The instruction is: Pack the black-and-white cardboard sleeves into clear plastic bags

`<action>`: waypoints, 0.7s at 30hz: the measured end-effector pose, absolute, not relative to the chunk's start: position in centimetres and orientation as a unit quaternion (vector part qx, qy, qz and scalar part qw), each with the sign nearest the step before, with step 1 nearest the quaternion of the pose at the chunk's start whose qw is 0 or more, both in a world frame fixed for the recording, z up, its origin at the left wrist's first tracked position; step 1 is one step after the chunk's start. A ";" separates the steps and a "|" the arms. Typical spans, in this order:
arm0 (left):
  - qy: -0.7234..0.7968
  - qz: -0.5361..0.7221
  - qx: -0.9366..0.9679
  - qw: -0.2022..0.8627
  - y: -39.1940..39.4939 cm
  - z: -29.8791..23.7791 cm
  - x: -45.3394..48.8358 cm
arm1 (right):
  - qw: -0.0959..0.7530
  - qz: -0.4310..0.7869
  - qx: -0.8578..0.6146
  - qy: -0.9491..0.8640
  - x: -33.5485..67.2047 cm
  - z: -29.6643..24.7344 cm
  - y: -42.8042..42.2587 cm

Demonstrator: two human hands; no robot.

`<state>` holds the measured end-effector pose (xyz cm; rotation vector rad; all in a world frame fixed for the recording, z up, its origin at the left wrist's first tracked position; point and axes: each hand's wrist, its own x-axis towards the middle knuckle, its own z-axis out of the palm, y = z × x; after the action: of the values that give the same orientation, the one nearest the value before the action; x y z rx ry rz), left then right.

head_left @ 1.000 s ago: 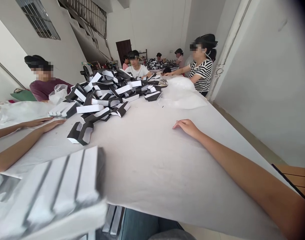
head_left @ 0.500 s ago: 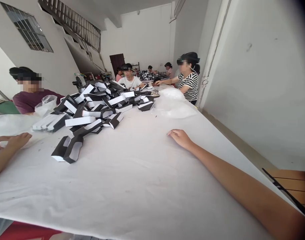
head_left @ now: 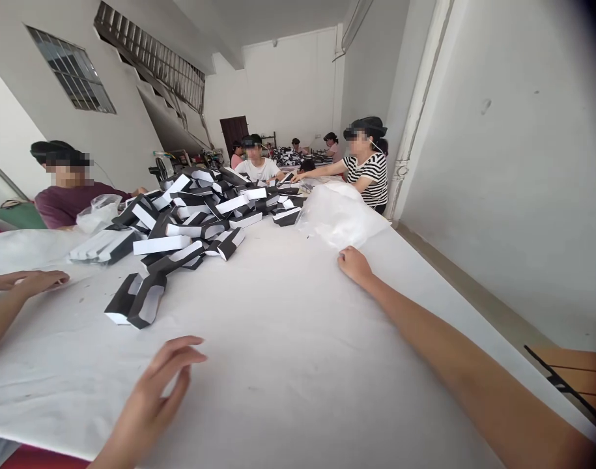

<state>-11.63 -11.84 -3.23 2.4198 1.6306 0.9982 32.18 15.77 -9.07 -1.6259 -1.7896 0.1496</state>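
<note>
My right hand (head_left: 355,265) is stretched forward over the white-covered table (head_left: 288,365). Its fingers are curled closed at the near edge of a clear plastic bag (head_left: 339,212) and appear to pinch it, though the fingertips are partly hidden. My left hand (head_left: 163,384) is above the table near the front, its fingers apart and nothing in them. Ahead of that hand lie two black-and-white folded card boxes (head_left: 136,299), side by side. Behind them rises a heap of similar boxes (head_left: 204,208).
A co-worker's hands (head_left: 41,281) rest at the left side, near plastic sheeting (head_left: 24,246). Other people sit or stand around the far part of the table, one in a striped shirt (head_left: 368,170). A wall (head_left: 493,163) runs along the right; a wooden slatted seat (head_left: 578,368) stands there.
My left hand has come into view from below. My right hand has moved forward to the plastic bag and its fingers have curled; the bag's near edge has changed shape.
</note>
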 end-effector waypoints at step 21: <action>0.468 0.284 0.743 0.386 9.7 -4.8 3.4 | 0.329 0.137 -0.510 -0.783 32.0 -7.6 11.0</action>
<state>3.40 9.69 -4.80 1.8919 1.1910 0.7241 32.05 11.05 -7.62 -1.3342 -2.0487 0.3595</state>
